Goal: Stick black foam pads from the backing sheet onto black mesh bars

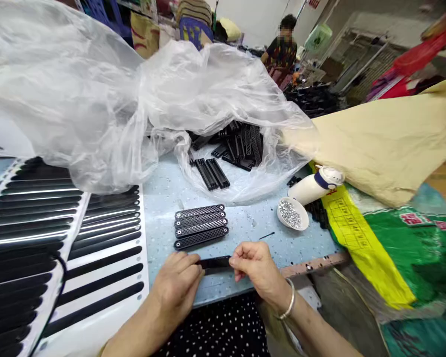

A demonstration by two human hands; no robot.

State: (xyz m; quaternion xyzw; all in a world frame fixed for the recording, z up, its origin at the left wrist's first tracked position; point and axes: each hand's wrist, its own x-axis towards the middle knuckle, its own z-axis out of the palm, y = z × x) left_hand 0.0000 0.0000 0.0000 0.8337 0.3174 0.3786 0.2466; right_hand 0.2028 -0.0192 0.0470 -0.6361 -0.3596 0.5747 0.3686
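Observation:
A slim black bar (216, 263) spans the gap between my hands at the table's front edge. My left hand (180, 277) closes its fingers on the bar's left end. At the right end, my right hand (254, 267) pinches it between thumb and fingertips; a bracelet circles that wrist. Just beyond them lie several black textured bars (200, 225) in a close row, with small silver dots at their ends. Farther back, more black pieces (241, 144) are heaped in the mouth of a clear plastic bag (223, 89). A white bowl (301, 224) of small silvery metal parts stands to the right.
White sheets bearing black strips (107, 277) cover the left side, crossed by a dark cable (64, 270). A white bottle (312, 187) lies behind the bowl. Yellow and green sacks (390, 233) and beige material (386, 134) are at the right. A person (282, 52) is in the background.

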